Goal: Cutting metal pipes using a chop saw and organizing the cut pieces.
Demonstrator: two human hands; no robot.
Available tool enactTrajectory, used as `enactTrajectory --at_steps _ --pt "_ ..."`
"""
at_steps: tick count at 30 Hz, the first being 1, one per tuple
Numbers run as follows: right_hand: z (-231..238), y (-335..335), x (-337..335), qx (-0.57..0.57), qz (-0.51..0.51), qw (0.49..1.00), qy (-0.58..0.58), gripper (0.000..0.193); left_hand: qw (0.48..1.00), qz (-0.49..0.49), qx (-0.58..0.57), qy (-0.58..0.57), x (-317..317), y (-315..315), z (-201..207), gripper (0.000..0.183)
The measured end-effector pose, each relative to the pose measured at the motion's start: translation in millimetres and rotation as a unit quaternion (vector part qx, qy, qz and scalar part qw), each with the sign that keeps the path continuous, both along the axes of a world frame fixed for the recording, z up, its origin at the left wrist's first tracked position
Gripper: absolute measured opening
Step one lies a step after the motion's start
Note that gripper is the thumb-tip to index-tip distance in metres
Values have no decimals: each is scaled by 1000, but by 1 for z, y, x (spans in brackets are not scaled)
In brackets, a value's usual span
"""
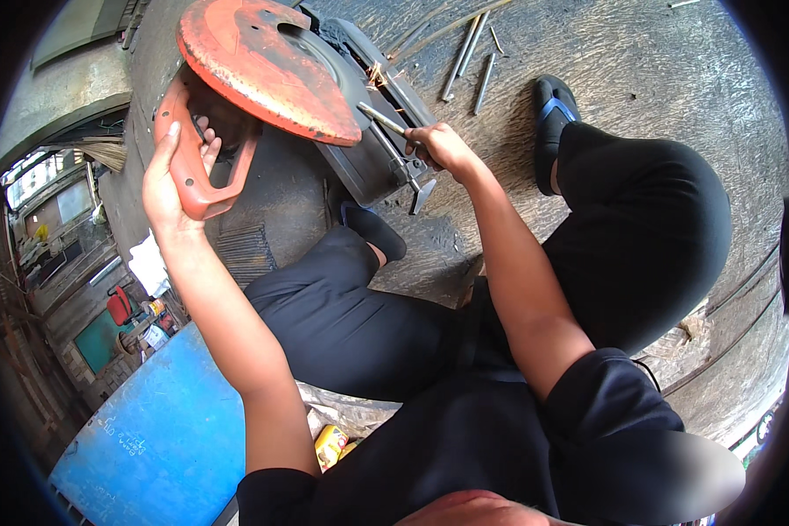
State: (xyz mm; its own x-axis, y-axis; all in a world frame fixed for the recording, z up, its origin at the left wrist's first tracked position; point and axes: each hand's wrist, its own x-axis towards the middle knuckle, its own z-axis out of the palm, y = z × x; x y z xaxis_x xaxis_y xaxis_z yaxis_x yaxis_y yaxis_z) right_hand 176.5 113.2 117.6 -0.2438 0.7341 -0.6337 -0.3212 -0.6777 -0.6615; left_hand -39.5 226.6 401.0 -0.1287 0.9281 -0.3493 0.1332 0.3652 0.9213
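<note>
An orange, scuffed cut-off saw (267, 74) stands on the floor ahead of me, its round guard over the dark disc (324, 70). My left hand (180, 162) is closed around the saw's loop handle (203, 188), fingers inside the loop. My right hand (443, 147) grips a thin metal rod (381, 117), whose far end reaches toward the disc over the saw's dark base (368, 162). Orange sparks (377, 75) show beside the disc. The point where disc and metal meet is partly hidden by the guard.
Several cut metal rods (466, 54) lie on the worn floor past the saw. My sandalled feet (555, 110) are on both sides of the base. A blue plastic drum (162, 430) stands at lower left, with clutter and a red container (121, 305) beyond it.
</note>
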Motion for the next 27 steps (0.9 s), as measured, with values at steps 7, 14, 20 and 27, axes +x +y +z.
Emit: enactTrajectory --at_steps 7,14,20,27 --pt "2 0 0 -5 -7 1000 5 30 1000 1 0 -4 1 -1 1 48" --pt "-1 -1 -4 33 1 999 -42 35 1000 5 1 4 2 -2 1 49" --pt "-11 -2 -8 46 2 996 -82 33 1000 -9 2 2 0 -1 1 50" --pt "-7 0 -4 59 33 985 -157 40 1000 -6 0 -4 -2 1 1 51"
